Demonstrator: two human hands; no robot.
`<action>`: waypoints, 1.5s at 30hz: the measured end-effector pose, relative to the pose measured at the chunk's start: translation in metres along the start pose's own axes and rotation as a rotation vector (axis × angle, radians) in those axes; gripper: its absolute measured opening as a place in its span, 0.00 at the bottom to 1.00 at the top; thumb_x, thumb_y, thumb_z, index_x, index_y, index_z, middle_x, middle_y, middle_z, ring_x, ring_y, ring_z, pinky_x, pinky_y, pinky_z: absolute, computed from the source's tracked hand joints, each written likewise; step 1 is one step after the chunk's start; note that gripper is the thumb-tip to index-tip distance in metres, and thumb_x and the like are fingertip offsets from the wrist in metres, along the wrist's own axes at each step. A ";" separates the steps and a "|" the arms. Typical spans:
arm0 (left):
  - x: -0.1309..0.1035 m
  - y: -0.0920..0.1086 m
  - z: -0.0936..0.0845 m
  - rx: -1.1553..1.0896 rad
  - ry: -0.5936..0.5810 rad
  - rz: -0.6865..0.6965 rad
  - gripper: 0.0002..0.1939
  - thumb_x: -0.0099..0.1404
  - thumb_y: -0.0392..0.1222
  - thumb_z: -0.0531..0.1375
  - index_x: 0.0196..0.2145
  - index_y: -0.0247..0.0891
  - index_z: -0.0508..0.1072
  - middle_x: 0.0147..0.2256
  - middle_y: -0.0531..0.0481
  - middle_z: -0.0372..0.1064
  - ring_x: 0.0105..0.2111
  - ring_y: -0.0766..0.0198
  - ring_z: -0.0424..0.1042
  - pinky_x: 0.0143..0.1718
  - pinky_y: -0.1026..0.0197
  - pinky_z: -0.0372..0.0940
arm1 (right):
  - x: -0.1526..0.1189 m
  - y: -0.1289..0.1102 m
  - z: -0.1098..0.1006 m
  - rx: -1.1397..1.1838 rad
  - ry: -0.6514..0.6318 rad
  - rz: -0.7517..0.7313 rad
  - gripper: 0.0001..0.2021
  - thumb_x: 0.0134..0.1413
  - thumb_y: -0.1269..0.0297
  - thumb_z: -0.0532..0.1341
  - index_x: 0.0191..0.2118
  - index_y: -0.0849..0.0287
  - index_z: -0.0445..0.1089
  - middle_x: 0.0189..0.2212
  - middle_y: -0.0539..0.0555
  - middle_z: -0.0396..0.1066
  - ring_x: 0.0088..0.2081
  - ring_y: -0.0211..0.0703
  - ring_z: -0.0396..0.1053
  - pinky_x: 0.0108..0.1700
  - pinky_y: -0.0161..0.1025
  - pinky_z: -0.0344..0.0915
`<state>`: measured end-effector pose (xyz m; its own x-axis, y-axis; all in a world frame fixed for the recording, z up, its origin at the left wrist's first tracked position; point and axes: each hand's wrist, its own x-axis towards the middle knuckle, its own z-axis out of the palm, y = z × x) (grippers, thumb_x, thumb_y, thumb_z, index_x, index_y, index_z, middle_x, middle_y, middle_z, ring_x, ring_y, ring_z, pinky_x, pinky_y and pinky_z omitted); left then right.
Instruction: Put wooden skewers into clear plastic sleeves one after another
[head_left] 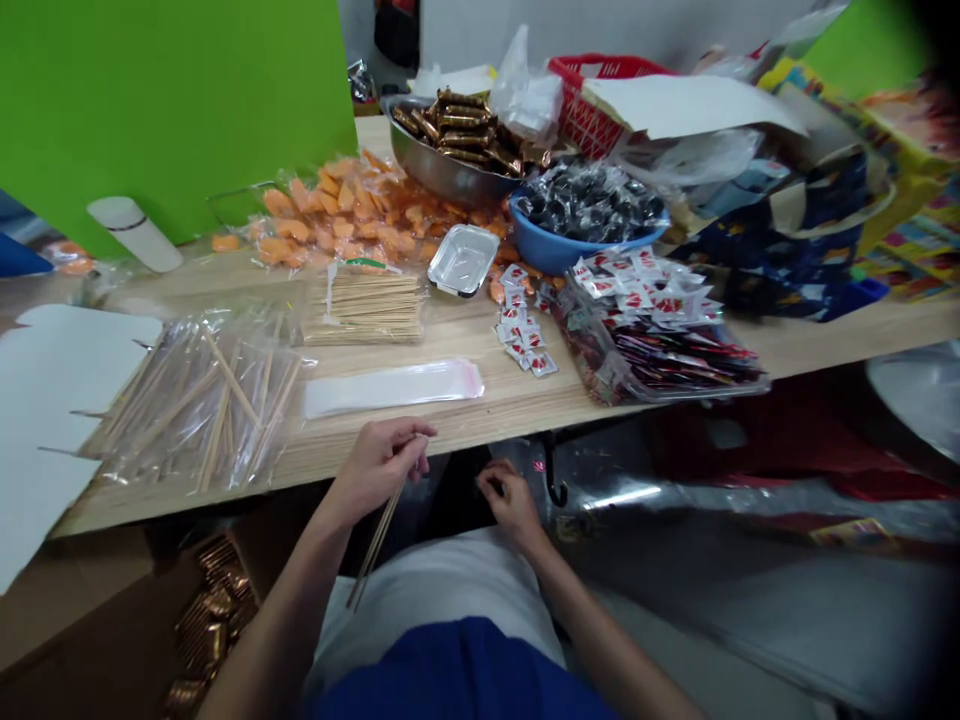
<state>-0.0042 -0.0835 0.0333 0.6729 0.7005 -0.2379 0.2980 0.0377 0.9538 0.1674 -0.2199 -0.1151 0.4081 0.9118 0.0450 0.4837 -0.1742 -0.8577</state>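
My left hand (384,458) is closed at the table's front edge, pinching a few thin bamboo skewers (379,545) that slant down toward my lap. Just right of it, below the tabletop, my right hand (510,495) has curled fingers with thumb and fingertips together; whatever they may hold is too small to make out. On the table beyond my left hand lies a stack of clear plastic sleeves (390,388). Behind the sleeves sits a pack of skewers (364,305). To the left, bagged skewers (217,400) spread in a pile of clear plastic.
Behind are orange wrapped pieces (337,210), a foil tray (463,258), a metal bowl of brown-wrapped bars (450,180) and a blue bowl of black packets (555,245). Small white sachets (525,335) lie beside a clear tray of sachets (675,390). A green panel (172,100) stands at back left.
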 end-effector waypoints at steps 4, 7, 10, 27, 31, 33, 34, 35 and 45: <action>-0.001 0.000 0.006 -0.024 0.006 -0.013 0.11 0.58 0.38 0.54 0.35 0.31 0.71 0.19 0.54 0.67 0.17 0.71 0.65 0.20 0.69 0.61 | 0.028 0.025 0.020 -0.023 0.047 0.061 0.07 0.49 0.65 0.55 0.26 0.58 0.68 0.29 0.57 0.71 0.35 0.48 0.67 0.40 0.47 0.64; -0.002 -0.001 0.006 -0.039 0.029 -0.022 0.11 0.58 0.38 0.54 0.35 0.31 0.71 0.19 0.53 0.67 0.17 0.71 0.65 0.20 0.69 0.61 | 0.049 0.038 0.024 -0.022 0.042 0.092 0.06 0.46 0.65 0.56 0.30 0.60 0.69 0.31 0.59 0.73 0.37 0.49 0.68 0.42 0.48 0.64; -0.003 -0.001 0.003 -0.049 0.036 -0.014 0.11 0.58 0.39 0.54 0.35 0.30 0.71 0.19 0.53 0.67 0.17 0.71 0.65 0.20 0.69 0.60 | 0.057 0.049 0.019 -0.015 0.010 0.116 0.06 0.45 0.66 0.56 0.30 0.60 0.69 0.31 0.58 0.74 0.36 0.47 0.69 0.41 0.44 0.65; 0.010 0.007 0.005 -0.184 0.195 0.074 0.09 0.58 0.41 0.55 0.32 0.32 0.70 0.20 0.53 0.66 0.18 0.70 0.65 0.22 0.68 0.61 | 0.043 -0.119 -0.022 0.671 -0.166 0.175 0.10 0.46 0.59 0.63 0.33 0.57 0.69 0.30 0.50 0.69 0.29 0.38 0.67 0.29 0.34 0.65; 0.006 0.004 0.003 -0.234 0.214 0.082 0.08 0.58 0.41 0.57 0.30 0.32 0.71 0.20 0.54 0.65 0.18 0.71 0.65 0.20 0.69 0.60 | 0.062 -0.140 -0.002 0.840 -0.159 0.156 0.09 0.45 0.61 0.65 0.25 0.60 0.66 0.20 0.45 0.64 0.21 0.32 0.60 0.23 0.30 0.59; 0.004 -0.002 0.000 -0.295 0.202 0.057 0.09 0.57 0.42 0.58 0.30 0.32 0.71 0.19 0.55 0.65 0.17 0.71 0.65 0.19 0.69 0.59 | 0.064 -0.140 0.003 0.862 -0.165 0.158 0.10 0.45 0.62 0.65 0.23 0.60 0.66 0.18 0.45 0.63 0.20 0.30 0.59 0.23 0.29 0.58; 0.003 -0.006 -0.002 -0.335 0.191 0.043 0.09 0.57 0.42 0.58 0.31 0.32 0.71 0.19 0.54 0.66 0.17 0.71 0.65 0.19 0.69 0.59 | 0.065 -0.139 0.005 0.877 -0.175 0.169 0.09 0.44 0.62 0.66 0.24 0.60 0.66 0.19 0.45 0.63 0.20 0.31 0.59 0.23 0.30 0.59; 0.002 -0.009 -0.003 -0.374 0.176 0.034 0.10 0.57 0.43 0.58 0.33 0.32 0.72 0.18 0.54 0.66 0.16 0.71 0.64 0.18 0.69 0.59 | 0.064 -0.139 0.005 0.891 -0.193 0.183 0.09 0.44 0.62 0.66 0.25 0.60 0.66 0.19 0.45 0.64 0.21 0.31 0.60 0.23 0.30 0.59; -0.004 -0.028 -0.004 -0.607 0.055 0.027 0.11 0.55 0.38 0.61 0.37 0.33 0.74 0.21 0.51 0.71 0.18 0.68 0.68 0.17 0.69 0.57 | 0.060 -0.135 0.007 0.877 -0.190 0.121 0.02 0.42 0.67 0.65 0.26 0.57 0.74 0.22 0.48 0.69 0.25 0.35 0.64 0.28 0.33 0.62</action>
<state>-0.0184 -0.0842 0.0081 0.6342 0.7419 -0.2175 -0.1689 0.4075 0.8975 0.1214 -0.1397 -0.0005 0.2451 0.9653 -0.0898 -0.3496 0.0016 -0.9369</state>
